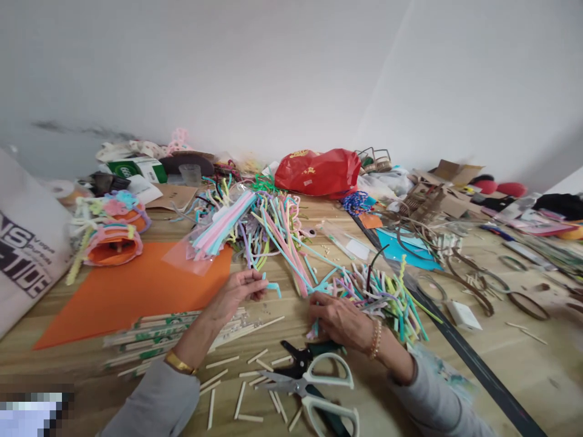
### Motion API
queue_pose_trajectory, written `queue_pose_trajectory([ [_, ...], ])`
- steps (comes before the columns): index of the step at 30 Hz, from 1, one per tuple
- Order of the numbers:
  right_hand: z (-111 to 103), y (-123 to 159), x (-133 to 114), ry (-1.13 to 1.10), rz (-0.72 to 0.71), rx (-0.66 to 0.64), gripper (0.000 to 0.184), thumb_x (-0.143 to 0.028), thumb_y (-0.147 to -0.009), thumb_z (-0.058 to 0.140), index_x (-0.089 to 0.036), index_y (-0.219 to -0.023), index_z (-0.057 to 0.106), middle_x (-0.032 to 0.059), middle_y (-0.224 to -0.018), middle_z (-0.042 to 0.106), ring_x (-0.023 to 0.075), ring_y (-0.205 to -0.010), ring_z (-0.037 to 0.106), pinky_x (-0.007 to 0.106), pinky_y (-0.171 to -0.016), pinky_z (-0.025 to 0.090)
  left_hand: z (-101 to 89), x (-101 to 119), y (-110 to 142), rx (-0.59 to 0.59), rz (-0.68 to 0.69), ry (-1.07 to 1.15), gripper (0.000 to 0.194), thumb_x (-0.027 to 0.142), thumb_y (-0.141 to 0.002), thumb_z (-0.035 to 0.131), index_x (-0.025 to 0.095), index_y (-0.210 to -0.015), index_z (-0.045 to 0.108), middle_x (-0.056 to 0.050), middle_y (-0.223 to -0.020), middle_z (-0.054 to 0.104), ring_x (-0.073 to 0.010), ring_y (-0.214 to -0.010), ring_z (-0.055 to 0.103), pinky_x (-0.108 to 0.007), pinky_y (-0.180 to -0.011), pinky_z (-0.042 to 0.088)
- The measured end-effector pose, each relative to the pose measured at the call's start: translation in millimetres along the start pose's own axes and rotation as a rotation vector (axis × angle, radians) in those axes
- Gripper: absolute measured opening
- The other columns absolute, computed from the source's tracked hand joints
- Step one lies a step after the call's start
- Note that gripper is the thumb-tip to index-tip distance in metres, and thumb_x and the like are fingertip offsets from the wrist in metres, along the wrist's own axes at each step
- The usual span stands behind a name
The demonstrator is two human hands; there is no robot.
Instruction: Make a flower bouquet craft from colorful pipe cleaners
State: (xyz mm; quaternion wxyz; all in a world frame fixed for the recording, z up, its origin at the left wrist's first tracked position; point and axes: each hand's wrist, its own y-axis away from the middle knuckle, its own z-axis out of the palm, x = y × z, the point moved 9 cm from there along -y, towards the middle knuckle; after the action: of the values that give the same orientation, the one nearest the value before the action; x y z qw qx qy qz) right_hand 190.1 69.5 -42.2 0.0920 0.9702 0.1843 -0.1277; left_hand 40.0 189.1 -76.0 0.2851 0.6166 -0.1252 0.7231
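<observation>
A short light-blue pipe cleaner [274, 286], bent at an angle, is pinched between the thumb and fingers of my left hand [241, 288]. My right hand [334, 317] is curled at the near end of a bunch of pink and blue pipe cleaners [291, 258], with coloured ends showing above and below its fingers. Exactly how many strands it grips is hidden. Beside it on the right lies a heap of short, multicoloured pipe cleaners [392, 291]. Between my forearms are pale-handled scissors [298, 385] and dark-handled pliers or cutters [298, 359], partly under the scissors.
Short wooden sticks [240, 399] lie scattered in front, with bagged sticks [155, 334] to the left. Orange sheets [136, 297], pipe-cleaner baskets [113, 244], and a bag of pipe cleaners [223, 227] stand further back. A red bag [319, 173] rests near the wall. A black strip [478, 358] crosses the right.
</observation>
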Motion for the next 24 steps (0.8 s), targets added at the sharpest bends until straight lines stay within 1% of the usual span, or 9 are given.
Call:
queue_pose_trajectory([
  [3, -2, 14, 2, 0.086, 0.005, 0.034, 0.025, -0.004, -0.086, 0.042, -0.018, -0.088, 0.062, 0.0054, -0.099, 0.059, 0.0150, -0.081, 0.059, 0.024, -0.068, 0.041, 1.3, 1, 0, -0.001, -0.001, 0.003, 0.029, 0.034, -0.063, 0.080, 0.015, -0.072, 0.061, 0.000, -0.063, 0.064, -0.0125, -0.058, 0.058, -0.024, -0.059, 0.045],
  [5, -3, 23, 6, 0.093, 0.021, 0.043, 0.025, -0.005, -0.088, 0.041, -0.018, -0.090, 0.062, 0.0051, -0.096, 0.060, 0.0142, -0.078, 0.059, 0.024, -0.068, 0.041, 1.3, 1, 0, 0.003, -0.003, 0.006, 0.030, 0.035, -0.062, 0.081, 0.015, -0.072, 0.061, 0.000, -0.062, 0.064, -0.0122, -0.057, 0.058, -0.024, -0.059, 0.046],
  [9, -6, 29, 12, 0.069, 0.052, 0.058, 0.026, -0.009, -0.092, 0.040, -0.019, -0.102, 0.061, 0.0056, -0.092, 0.063, 0.0147, -0.080, 0.061, 0.025, -0.071, 0.042, 1.4, 0, -1, 0.006, -0.010, 0.004, 0.031, 0.035, -0.060, 0.081, 0.015, -0.071, 0.061, 0.000, -0.062, 0.065, -0.0113, -0.055, 0.057, -0.024, -0.060, 0.046],
  [11, -7, 24, 13, 0.118, 0.061, 0.068, 0.024, -0.013, -0.095, 0.039, -0.020, -0.104, 0.060, 0.0054, -0.091, 0.065, 0.0149, -0.081, 0.063, 0.024, -0.071, 0.041, 1.7, -1, -1, 0.005, -0.011, -0.007, 0.031, 0.035, -0.060, 0.082, 0.014, -0.072, 0.062, -0.001, -0.063, 0.066, -0.0113, -0.055, 0.058, -0.024, -0.060, 0.045],
  [13, -6, 15, 12, 0.195, 0.068, 0.061, 0.021, -0.015, -0.096, 0.040, -0.020, -0.101, 0.060, 0.0049, -0.091, 0.066, 0.0150, -0.080, 0.063, 0.024, -0.068, 0.040, 2.4, 0, 0, 0.002, -0.007, -0.022, 0.030, 0.034, -0.060, 0.082, 0.014, -0.073, 0.063, 0.000, -0.063, 0.065, -0.0114, -0.056, 0.058, -0.024, -0.060, 0.045],
  [16, -2, 0, 10, 0.271, 0.064, 0.046, 0.018, -0.013, -0.094, 0.043, -0.019, -0.095, 0.060, 0.0058, -0.091, 0.066, 0.0167, -0.076, 0.064, 0.025, -0.062, 0.039, 3.6, 2, 2, -0.005, 0.001, -0.049, 0.030, 0.035, -0.060, 0.081, 0.014, -0.072, 0.064, 0.001, -0.061, 0.065, -0.0117, -0.056, 0.058, -0.024, -0.060, 0.045],
  [21, 3, -15, 4, 0.313, 0.019, 0.029, 0.007, -0.018, -0.088, 0.054, -0.016, -0.089, 0.061, 0.0105, -0.093, 0.064, 0.0209, -0.074, 0.064, 0.028, -0.059, 0.040, 3.2, 4, 2, -0.012, 0.010, -0.085, 0.028, 0.037, -0.065, 0.077, 0.014, -0.073, 0.064, -0.001, -0.061, 0.068, -0.0130, -0.056, 0.059, -0.025, -0.060, 0.046],
  [24, 1, -18, -2, 0.298, -0.009, 0.035, 0.009, -0.018, -0.086, 0.056, -0.015, -0.094, 0.060, 0.0121, -0.097, 0.063, 0.0219, -0.077, 0.063, 0.030, -0.062, 0.041, 1.8, 3, 1, -0.014, 0.018, -0.100, 0.028, 0.039, -0.067, 0.075, 0.014, -0.072, 0.065, -0.002, -0.061, 0.068, -0.0133, -0.056, 0.059, -0.025, -0.059, 0.046],
])
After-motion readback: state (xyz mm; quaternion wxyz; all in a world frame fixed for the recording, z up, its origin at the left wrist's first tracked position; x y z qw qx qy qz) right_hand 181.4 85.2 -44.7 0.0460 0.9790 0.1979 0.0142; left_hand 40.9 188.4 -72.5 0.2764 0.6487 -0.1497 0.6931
